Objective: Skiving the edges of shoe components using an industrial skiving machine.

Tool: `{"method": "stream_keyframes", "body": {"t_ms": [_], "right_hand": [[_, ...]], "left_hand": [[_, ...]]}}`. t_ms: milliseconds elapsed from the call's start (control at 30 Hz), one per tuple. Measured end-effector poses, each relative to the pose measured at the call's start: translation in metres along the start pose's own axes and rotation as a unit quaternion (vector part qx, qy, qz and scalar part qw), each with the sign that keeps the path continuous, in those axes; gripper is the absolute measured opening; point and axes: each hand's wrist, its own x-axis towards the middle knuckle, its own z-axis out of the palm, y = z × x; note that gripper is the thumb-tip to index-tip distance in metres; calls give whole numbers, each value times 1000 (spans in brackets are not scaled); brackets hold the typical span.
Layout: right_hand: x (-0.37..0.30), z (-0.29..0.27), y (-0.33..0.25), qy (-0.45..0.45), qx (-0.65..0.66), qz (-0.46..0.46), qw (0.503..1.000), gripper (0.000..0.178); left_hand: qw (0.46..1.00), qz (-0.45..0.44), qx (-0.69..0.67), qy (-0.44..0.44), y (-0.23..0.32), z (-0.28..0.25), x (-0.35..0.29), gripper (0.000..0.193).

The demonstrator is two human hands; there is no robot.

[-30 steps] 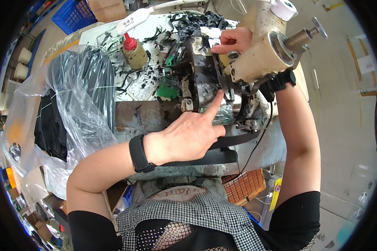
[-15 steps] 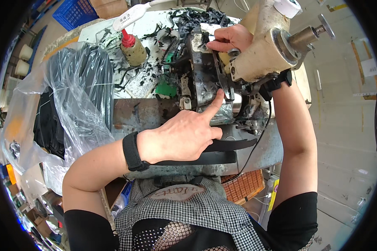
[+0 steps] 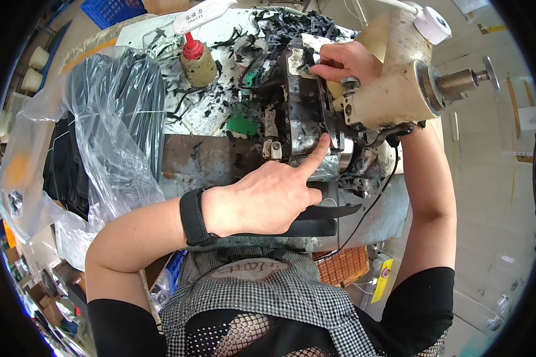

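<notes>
My left hand (image 3: 259, 199) reaches in over the front of a cream-coloured bench machine (image 3: 387, 98) with a dark metal work head (image 3: 304, 101). Its index finger stretches forward, the tip touching the metal by the narrow slot. The other fingers are curled, and a black strip (image 3: 336, 210) comes out from beneath them; where they grip it is hidden. Behind the machine's arm, my right hand (image 3: 351, 59) has its fingers bent together at the far end of the work head. What is between them, if anything, does not show. The machine's arm covers its wrist.
Dark scraps (image 3: 295, 27) are heaped behind the machine. Left of it stand a red-capped bottle (image 3: 198, 62) and a plastic bag (image 3: 116, 131) with black pieces inside. A white lamp (image 3: 205, 15) hangs over the bottle. A black cable (image 3: 375, 205) runs down the right side.
The view has shifted slightly, so the machine sits farther right in the picture. My left index finger stays at the slot, and my right hand remains at the far end.
</notes>
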Motion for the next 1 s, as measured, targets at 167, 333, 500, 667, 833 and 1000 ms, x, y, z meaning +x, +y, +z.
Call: {"method": "stream_keyframes", "body": {"t_ms": [167,333,500,667,833,1000], "right_hand": [[-13,-2,7,2,-27,-39,999,28],[-5,-10,-20,3,-45,26,999,35],[-8,-6,-7,-25,-35,54,998,42],[-9,-3,-1,-8,-18,34,999,37],[-9,11,3,70,79,56,993,35],[-9,9,10,24,83,58,995,38]], "left_hand": [[1000,8,-5,-4,1,-1,1,6],[1000,-6,6,-20,1,-4,0,8],[1000,-6,6,-26,2,-4,2,9],[1000,-4,5,-22,2,-4,1,10],[1000,-6,2,-16,0,-2,-1,7],[1000,-1,5,-7,1,-2,-1,5]]}}
